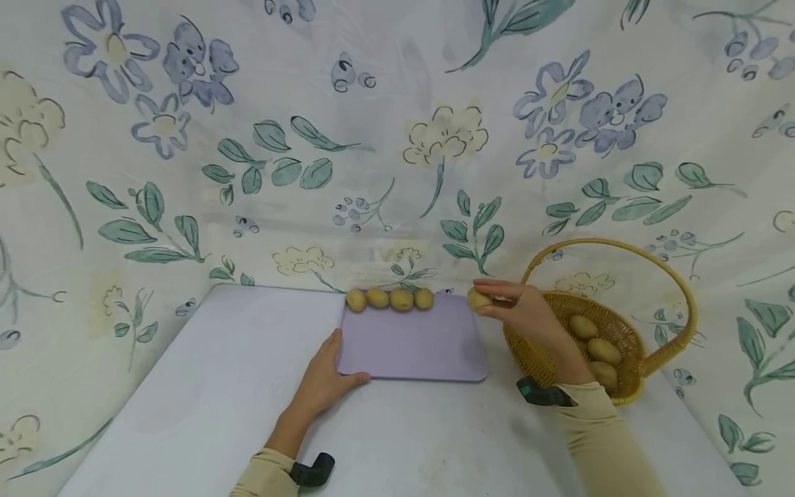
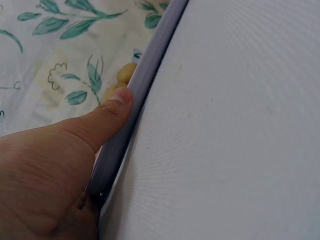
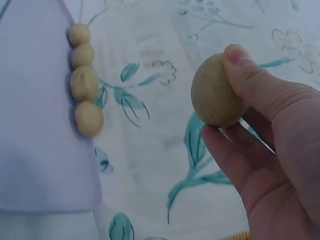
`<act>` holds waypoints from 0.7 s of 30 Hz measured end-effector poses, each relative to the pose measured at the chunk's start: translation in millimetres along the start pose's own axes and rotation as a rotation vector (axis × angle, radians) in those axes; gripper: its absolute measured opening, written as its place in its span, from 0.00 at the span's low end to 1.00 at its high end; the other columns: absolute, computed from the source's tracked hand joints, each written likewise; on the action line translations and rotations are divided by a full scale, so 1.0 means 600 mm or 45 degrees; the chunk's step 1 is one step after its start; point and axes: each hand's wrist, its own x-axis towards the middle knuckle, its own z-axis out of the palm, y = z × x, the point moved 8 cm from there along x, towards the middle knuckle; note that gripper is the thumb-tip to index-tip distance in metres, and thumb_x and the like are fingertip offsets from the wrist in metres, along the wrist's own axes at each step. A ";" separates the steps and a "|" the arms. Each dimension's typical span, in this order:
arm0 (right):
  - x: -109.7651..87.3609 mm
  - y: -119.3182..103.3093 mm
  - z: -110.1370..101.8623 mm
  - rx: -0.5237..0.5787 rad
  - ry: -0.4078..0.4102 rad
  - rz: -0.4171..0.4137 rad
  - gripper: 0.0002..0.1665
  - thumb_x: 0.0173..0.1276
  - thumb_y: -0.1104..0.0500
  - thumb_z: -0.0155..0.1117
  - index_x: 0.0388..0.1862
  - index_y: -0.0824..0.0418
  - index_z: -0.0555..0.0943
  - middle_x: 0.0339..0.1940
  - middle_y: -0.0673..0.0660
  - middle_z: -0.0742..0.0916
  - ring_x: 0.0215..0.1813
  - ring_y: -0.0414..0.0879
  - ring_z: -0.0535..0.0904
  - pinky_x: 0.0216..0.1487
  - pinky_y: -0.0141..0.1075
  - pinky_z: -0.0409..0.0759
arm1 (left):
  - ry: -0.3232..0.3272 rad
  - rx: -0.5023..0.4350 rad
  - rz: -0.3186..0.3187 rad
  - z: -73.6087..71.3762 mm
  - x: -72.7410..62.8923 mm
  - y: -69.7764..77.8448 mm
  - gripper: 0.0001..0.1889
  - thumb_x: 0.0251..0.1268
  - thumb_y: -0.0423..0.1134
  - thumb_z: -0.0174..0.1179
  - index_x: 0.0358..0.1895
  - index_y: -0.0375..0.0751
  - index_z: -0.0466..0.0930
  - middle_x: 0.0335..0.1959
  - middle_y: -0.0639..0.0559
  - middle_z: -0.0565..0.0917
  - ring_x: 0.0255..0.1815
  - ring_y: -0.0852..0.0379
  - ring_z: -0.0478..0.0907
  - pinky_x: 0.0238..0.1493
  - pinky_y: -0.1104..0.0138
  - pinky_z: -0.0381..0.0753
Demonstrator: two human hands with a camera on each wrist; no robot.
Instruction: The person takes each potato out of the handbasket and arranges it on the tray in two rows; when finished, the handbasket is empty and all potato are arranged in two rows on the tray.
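Note:
My right hand (image 1: pixel 518 310) pinches a potato (image 3: pixel 215 92) between thumb and fingertips, above the space between the tray's right edge and the basket. A pale purple tray (image 1: pixel 413 345) lies on the table with several potatoes (image 1: pixel 401 299) in a row along its far edge, starting at the left corner. At the tray's near left corner rests my left hand (image 1: pixel 323 379), its fingers straight along the left side and the thumb extended along the front edge. In the left wrist view, the thumb (image 2: pixel 112 110) presses on the tray's rim.
To the right stands a yellow wicker basket (image 1: pixel 518 348) with a tall arched handle (image 1: pixel 689 310); three potatoes (image 1: pixel 604 351) show inside it. The table (image 1: pixel 248 359) is white. Behind it hangs a flower-printed cloth (image 1: pixel 385 138).

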 end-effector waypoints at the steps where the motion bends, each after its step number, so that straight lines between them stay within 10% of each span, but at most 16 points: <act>1: 0.004 -0.002 0.007 0.007 -0.004 -0.011 0.29 0.65 0.58 0.74 0.65 0.60 0.82 0.73 0.57 0.79 0.72 0.55 0.76 0.57 0.22 0.83 | -0.005 -0.002 -0.004 0.001 0.000 -0.001 0.62 0.54 0.53 0.77 0.81 0.28 0.44 0.83 0.32 0.51 0.84 0.35 0.49 0.83 0.45 0.54; 21: 0.080 -0.052 0.172 0.044 -0.041 -0.171 0.28 0.60 0.61 0.77 0.61 0.63 0.85 0.67 0.58 0.84 0.67 0.54 0.82 0.59 0.34 0.86 | 0.011 -0.009 -0.003 -0.002 -0.003 0.003 0.62 0.53 0.53 0.78 0.81 0.27 0.46 0.82 0.31 0.52 0.83 0.34 0.50 0.83 0.45 0.55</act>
